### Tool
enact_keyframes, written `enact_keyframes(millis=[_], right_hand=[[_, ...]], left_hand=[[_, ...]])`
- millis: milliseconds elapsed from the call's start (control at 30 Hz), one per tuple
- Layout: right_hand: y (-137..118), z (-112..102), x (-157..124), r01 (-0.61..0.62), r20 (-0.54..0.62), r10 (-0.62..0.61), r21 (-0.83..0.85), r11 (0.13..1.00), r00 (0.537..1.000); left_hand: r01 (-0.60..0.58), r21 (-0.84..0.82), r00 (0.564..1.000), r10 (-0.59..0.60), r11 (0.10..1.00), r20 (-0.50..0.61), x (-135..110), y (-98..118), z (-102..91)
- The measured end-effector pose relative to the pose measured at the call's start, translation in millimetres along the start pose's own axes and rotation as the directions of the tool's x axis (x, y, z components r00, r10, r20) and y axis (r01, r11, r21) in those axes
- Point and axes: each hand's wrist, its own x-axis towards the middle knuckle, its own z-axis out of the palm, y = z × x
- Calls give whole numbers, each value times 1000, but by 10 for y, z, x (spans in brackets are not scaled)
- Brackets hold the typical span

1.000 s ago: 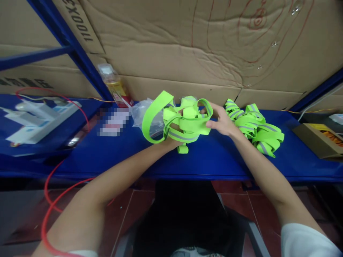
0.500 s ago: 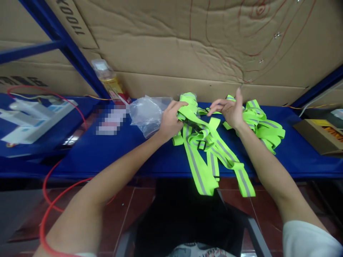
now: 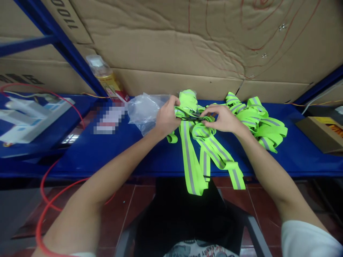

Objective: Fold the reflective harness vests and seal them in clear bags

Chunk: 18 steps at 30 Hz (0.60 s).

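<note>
A neon-green strap harness (image 3: pixel 201 153) with grey reflective stripes lies on the blue shelf (image 3: pixel 112 150), its long ends hanging over the front edge. My left hand (image 3: pixel 166 117) is closed round the upper left part of the straps. My right hand (image 3: pixel 222 119) pinches the straps near a dark buckle between both hands. A second bundle of the same green straps (image 3: pixel 258 123) lies just right of my right hand.
A crumpled clear plastic bag (image 3: pixel 144 110) lies left of my left hand, with a bottle (image 3: pixel 107 79) behind it. White boxes (image 3: pixel 29 117) and a red cable (image 3: pixel 50 185) are at the left. A cardboard box (image 3: pixel 321 134) stands at the right. Cardboard lines the back wall.
The bunched straps were lowered onto the shelf and unrolled, so their ends now hang over the edge. Both hands came down and closer together near the buckle.
</note>
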Motion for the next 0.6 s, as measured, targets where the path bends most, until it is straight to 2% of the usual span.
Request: enact_keyframes(millis=[67,167,367,433,500,600], right_hand=[[75,-34,-1,-34,31,35,-24,999,999],[47,2,-13,-110,42,118,-158,981,992],[-198,93,-15,-204,70,243,-352,914,967],[-217,60,-4,-223,31,259,-414,883,965],[-206,0,6,-234,-60,231,-435,870,971],[-209,-100,-8,-302,-165,257,-379,875,952]], left_hand=[[-43,-14,999,43,999,15,18,-8,-23],[-80,-71,996,82,994,32,66,-25,-52],[37,-329,990,9,944,137,186,-101,-59],[44,-363,986,19,931,168,214,-114,-83],[27,-346,980,44,938,195,238,-99,-140],[19,-316,976,51,949,211,276,-25,-297]])
